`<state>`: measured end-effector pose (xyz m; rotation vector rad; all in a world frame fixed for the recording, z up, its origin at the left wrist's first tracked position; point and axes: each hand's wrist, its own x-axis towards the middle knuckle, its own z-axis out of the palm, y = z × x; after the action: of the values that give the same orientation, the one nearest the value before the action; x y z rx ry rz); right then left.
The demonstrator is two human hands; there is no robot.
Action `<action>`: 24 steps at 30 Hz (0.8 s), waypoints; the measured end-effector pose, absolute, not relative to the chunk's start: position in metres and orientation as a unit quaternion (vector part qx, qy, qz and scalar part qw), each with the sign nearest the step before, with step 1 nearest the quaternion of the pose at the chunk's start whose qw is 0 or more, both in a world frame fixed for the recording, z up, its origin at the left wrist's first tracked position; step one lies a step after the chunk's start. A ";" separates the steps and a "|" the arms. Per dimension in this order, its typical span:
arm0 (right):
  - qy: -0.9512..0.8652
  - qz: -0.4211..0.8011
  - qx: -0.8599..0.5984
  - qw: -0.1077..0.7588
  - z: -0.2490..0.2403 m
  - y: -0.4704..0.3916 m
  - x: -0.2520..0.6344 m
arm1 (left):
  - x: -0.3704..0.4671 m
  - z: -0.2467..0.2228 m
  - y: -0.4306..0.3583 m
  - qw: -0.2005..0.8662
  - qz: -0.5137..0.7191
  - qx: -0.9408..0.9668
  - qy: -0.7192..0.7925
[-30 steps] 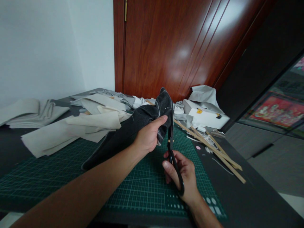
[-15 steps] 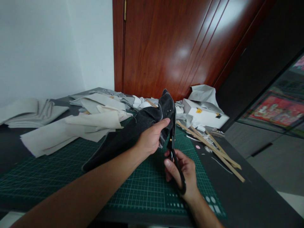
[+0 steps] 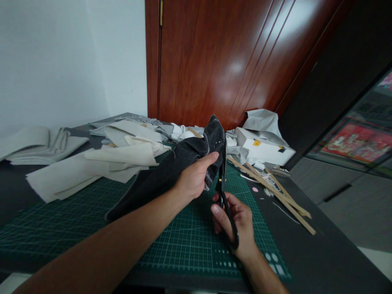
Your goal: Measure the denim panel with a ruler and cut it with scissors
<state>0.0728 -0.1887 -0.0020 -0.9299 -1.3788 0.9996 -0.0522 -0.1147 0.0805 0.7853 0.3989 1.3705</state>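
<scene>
My left hand point(image 3: 194, 177) is closed on a piece of black denim point(image 3: 183, 153), its thumb lying on top of the cloth. The denim has pale stitching along its edges, and its bunched end stands up above the mat. Black scissors point(image 3: 224, 200) are in my right hand point(image 3: 237, 220), with fingers and thumb around the handles. Their blades point upward and lie against the right edge of the denim. How far apart the blades are, I cannot make out. Below both hands is a green cutting mat point(image 3: 183, 241) with a printed grid.
Cream cloth pieces point(image 3: 82, 171) overlap the mat's left side, with folded grey cloth point(image 3: 52, 145) farther left. Wooden strips point(image 3: 275, 192) and scraps lie to the right. A white box point(image 3: 265, 147) stands at the back right, before a brown door point(image 3: 211, 61).
Almost nothing differs. The scissor handles and my right thumb have shifted very slightly left; my left hand and the denim stay in place.
</scene>
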 end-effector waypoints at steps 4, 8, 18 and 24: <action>-0.588 0.422 -0.401 0.561 0.000 -0.189 0.072 | -0.052 0.081 -0.115 0.686 0.616 0.344 0.178; -0.596 0.414 -0.405 0.556 0.001 -0.189 0.072 | -0.053 0.082 -0.116 0.692 0.609 0.344 0.180; -0.600 0.403 -0.413 0.555 0.001 -0.190 0.073 | -0.054 0.088 -0.118 0.703 0.616 0.308 0.178; -0.612 0.396 -0.428 0.534 0.002 -0.190 0.070 | -0.063 0.100 -0.114 0.703 0.639 0.234 0.205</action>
<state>0.0701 -0.1897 0.0017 -1.0196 -1.4585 0.9435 -0.0627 -0.1141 0.0996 0.5213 0.4551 1.4224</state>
